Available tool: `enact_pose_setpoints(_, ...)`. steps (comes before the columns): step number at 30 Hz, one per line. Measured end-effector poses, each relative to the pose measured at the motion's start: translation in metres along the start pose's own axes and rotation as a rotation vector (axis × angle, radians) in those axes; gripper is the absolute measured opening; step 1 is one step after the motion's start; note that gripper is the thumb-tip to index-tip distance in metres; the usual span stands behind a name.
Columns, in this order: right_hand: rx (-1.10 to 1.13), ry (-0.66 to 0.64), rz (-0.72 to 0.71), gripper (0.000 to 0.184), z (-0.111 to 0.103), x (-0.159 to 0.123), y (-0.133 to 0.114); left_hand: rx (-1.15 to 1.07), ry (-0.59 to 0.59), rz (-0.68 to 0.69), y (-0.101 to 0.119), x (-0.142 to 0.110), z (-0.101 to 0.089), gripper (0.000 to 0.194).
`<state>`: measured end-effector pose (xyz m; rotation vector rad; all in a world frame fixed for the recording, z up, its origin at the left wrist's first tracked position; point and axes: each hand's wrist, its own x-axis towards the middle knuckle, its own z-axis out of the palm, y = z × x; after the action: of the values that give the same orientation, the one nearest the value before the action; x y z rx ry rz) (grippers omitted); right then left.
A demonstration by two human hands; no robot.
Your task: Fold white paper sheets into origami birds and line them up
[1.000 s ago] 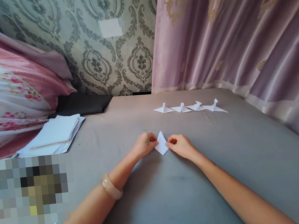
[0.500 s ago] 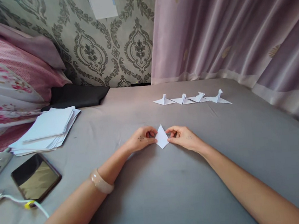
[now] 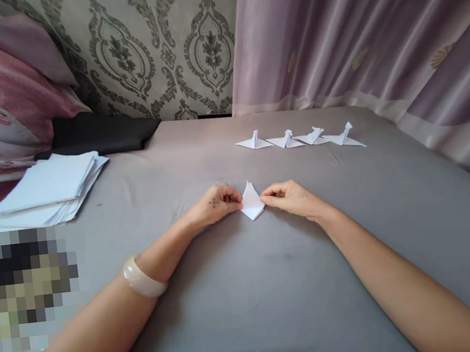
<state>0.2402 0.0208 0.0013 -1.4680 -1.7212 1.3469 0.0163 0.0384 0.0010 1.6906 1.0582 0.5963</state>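
Pinching one folded white paper [image 3: 251, 201] from both sides, midway between the hands and over the grey cloth [image 3: 239, 298]. On one side, gripping the left corner between thumb and fingertips of the left hand [image 3: 221, 202], closed to the thickness of the paper, with the remaining fingers curled. On the other, gripping the right corner between thumb and forefinger of the right hand [image 3: 290, 199], likewise closed. Roughly kite-shaped in outline, with a narrow tip pointing away from the camera and layered edges visible at lower right; cannot tell whether resting on the cloth or slightly raised. Around the left forearm, a pale glossy bangle [image 3: 144, 278]. Beyond the hands and to the right, a row of four white paper figures [image 3: 289, 139], each with an upright neck and spread, pointed sides, set close end to end. Far left, an uneven paper stack [image 3: 46, 183], with a black folded item [image 3: 104, 132] just behind. In the background, a patterned wall [image 3: 167, 54] beside a mauve curtain [image 3: 308, 39].
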Motion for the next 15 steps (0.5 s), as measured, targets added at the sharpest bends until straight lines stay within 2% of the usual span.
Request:
enact_pose_setpoints(4,-0.014,-0.001,0.031,0.029,-0.0011,-0.0009,-0.0025,0.059,-0.001,-0.002,-0.0003,0.0005,-0.0002,0.013)
enact_pose_setpoints(10,-0.096,0.055,-0.026,0.02,0.0053,0.0001,0.0018,0.185,-0.011,0.042,-0.0063,0.0021,-0.0018,0.018)
enact_pose_setpoints(15,-0.225,0.072,-0.034,0.019,0.007,-0.001,0.0037,0.184,-0.01,-0.052,-0.0055,-0.0004,-0.0073,0.029)
